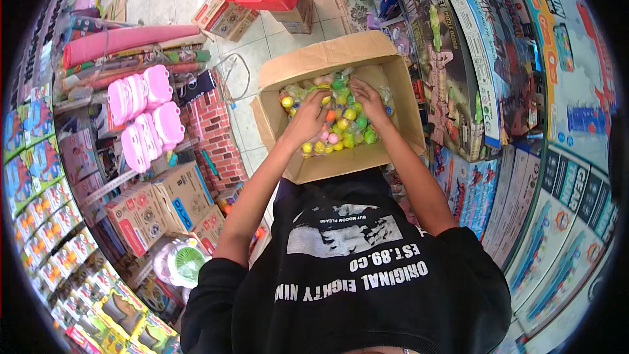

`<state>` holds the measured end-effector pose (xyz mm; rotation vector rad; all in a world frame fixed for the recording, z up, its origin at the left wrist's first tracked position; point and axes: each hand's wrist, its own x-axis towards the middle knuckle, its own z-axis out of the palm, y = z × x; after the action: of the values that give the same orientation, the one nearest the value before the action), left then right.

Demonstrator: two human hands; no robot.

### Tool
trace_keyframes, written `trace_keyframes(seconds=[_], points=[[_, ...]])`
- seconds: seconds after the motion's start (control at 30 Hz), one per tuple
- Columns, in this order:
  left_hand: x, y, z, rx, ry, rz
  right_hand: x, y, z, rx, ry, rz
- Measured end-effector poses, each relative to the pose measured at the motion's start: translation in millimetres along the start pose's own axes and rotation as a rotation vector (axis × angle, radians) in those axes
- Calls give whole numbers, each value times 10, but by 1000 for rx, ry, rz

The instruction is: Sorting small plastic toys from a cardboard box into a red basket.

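Note:
Both of my hands reach into an open cardboard box [408,108] in front of my body. Inside lie many small colored balls [344,123], mostly yellow with some green, pink and orange, many of them in clear plastic wrapping. My left hand [310,115] rests over the balls on the left side, fingers bent down onto them. On the right, my right hand [367,101] touches the balls near a green one [340,81] toward the back. Whether either hand grips anything is hidden by the fingers and the wrapping.
A red plastic basket [265,2] stands on a carton [297,14] beyond the box. Pink plastic cases [142,118], rolled pink material [130,42] and cartons [179,196] line the left. Boxed toys [457,73] stack up close on the right.

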<state>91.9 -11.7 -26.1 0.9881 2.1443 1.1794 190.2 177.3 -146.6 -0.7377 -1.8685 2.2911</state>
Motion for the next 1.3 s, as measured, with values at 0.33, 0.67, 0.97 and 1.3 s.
trace_keyframes(seconds=[0.33,0.67,0.97,1.3], points=[[-883,-1057,-879,176,355,153,-1517,-539,461,-623,1076,-214],[-1974,-3537,-738,512,-801,-115,-2961,1521,1554,-694,800,543],[-2416,-4159,-1410,599,-1160,-286,-4269,2299,2611,-303,351,1118],[-2078,-3802,-505,409,-937,-501,-5478,2746,3133,-6,850,965]])
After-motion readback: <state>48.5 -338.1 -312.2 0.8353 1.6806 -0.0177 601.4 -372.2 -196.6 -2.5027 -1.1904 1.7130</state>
